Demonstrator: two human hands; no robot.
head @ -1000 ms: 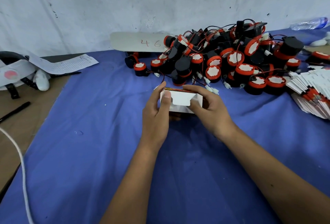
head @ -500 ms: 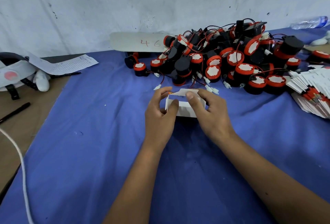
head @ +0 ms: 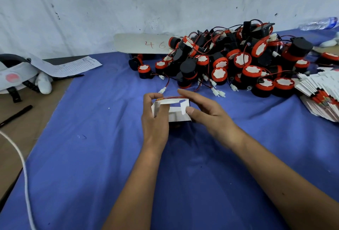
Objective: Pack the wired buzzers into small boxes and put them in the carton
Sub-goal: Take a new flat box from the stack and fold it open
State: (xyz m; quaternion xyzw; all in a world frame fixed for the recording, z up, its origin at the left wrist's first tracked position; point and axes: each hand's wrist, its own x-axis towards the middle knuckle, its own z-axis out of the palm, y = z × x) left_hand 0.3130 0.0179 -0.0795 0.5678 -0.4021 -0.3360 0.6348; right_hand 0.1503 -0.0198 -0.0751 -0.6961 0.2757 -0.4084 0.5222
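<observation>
A small white box point(head: 175, 115) with a red printed edge sits in the middle of the blue cloth point(head: 91, 156), its top flaps standing open. My left hand point(head: 156, 119) grips its left side, thumb on the near wall and fingers curled over the far rim. My right hand point(head: 205, 112) holds the right side, thumb pressing a side flap and fingers reaching over the far edge. Behind the box lies a big heap of black and red wired buzzers point(head: 238, 61) with white plugs. No carton is in view.
A fanned stack of flat white box blanks point(head: 319, 92) lies at the right edge. A grey board marked 46 point(head: 143, 43) leans on the wall. At the left are a printed sheet point(head: 69, 65), a black pen point(head: 16, 115), a white cord point(head: 20, 165) and headgear point(head: 16, 75).
The box has been turned so that its open top faces me, and the flaps have been spread. Both hands shifted their hold around it and stayed in the same spot.
</observation>
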